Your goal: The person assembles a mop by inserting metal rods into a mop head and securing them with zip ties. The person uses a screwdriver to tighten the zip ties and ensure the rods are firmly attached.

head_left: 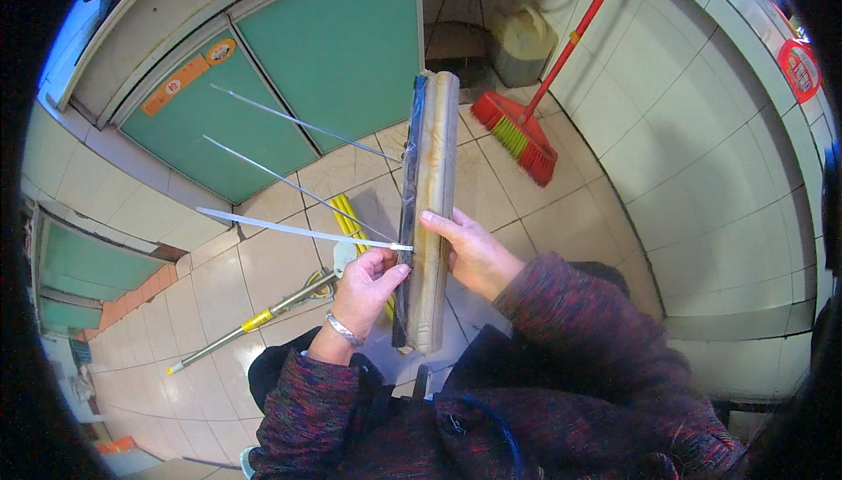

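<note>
Upright in front of me is a sponge mop head [436, 151], a long beige double-ridged block with a dark strip [409, 190] along its left side. My right hand [476, 252] grips the sponge from the right, thumb across its front. With fingers closed, my left hand [368, 291] pinches the dark strip's edge, just under the lock of a wide white cable tie [294, 229]. Two thinner cable ties, an upper one [303, 120] and a middle one [281, 178], also stick out leftward from the head. The fingertips behind the mop head are hidden.
A mop pole [254, 322] with yellow grips lies on the tiled floor at left, beside a yellow ribbed part [349, 221]. Green sliding cabinet doors [338, 46] stand ahead. A red broom [526, 133] leans against the right wall near a plastic jug [524, 41].
</note>
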### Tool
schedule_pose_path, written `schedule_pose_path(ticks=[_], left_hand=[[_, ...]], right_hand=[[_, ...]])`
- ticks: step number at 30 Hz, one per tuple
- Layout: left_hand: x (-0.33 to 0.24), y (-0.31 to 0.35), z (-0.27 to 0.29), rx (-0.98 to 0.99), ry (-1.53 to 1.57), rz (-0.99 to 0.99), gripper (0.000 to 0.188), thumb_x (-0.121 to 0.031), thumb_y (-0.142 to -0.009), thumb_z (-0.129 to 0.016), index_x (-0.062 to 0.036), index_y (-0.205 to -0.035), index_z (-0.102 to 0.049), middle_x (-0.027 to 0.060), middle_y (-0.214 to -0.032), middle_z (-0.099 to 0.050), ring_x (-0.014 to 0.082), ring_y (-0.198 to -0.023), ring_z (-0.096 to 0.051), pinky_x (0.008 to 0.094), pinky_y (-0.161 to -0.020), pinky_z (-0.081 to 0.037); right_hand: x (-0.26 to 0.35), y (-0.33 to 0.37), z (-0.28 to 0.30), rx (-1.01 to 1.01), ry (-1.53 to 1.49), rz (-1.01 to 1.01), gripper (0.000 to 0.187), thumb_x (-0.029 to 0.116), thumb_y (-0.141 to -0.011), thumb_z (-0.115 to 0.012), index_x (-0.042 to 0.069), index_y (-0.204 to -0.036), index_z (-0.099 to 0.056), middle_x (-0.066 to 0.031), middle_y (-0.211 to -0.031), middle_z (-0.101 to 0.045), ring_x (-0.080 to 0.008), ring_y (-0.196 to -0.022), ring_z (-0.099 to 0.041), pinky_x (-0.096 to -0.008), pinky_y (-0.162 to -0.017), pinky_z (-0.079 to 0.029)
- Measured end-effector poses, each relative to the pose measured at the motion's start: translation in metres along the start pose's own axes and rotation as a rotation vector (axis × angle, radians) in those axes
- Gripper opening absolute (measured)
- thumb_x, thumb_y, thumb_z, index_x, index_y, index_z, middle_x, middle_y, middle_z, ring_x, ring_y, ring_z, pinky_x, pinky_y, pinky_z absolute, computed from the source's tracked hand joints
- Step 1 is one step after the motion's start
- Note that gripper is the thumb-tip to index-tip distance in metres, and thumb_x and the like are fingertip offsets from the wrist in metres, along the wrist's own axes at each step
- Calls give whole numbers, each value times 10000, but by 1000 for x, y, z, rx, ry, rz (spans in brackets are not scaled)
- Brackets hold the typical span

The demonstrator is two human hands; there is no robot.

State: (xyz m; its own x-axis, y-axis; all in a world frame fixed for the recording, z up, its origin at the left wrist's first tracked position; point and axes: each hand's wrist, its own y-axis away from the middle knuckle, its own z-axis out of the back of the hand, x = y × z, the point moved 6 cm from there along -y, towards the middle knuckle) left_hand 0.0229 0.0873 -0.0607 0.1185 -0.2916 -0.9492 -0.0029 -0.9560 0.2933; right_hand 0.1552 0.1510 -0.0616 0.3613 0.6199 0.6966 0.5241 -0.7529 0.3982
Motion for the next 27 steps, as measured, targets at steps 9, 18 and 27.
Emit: schedule_pose_path(ticks=[9,18,27], left_hand=[[1,4,-1,28,159,89,195,-78,-844,-574,4,-1020,-584,-6,-856,-604,62,-742,-541,200,-674,-428],[-2,6,-4,70,153,51,286,-58,-819,-602,20,-1092,-560,27,-959,-603,85,-836,-551,222,-761,-443],[2,4,-2,50,35,27,191,-40,-808,-620,11,-980,-555,4,-888,-567,70,-805,-537,209,-746,-452]], right_hand=[[1,3,-1,3,22,-55,412,269,-830,-627,83,-1163,-471,-25,-991,-548,-145,-930,-515,-326,-816,-413],[1,1,7,-73,-17,-60,432,313,-819,-641,83,-1141,-466,-38,-976,-545,-167,-925,-519,-352,-809,-425],[4,0,3,-20,-6,-18,400,266,-844,-616,79,-1159,-456,-33,-973,-537,-153,-897,-521,-338,-795,-440]])
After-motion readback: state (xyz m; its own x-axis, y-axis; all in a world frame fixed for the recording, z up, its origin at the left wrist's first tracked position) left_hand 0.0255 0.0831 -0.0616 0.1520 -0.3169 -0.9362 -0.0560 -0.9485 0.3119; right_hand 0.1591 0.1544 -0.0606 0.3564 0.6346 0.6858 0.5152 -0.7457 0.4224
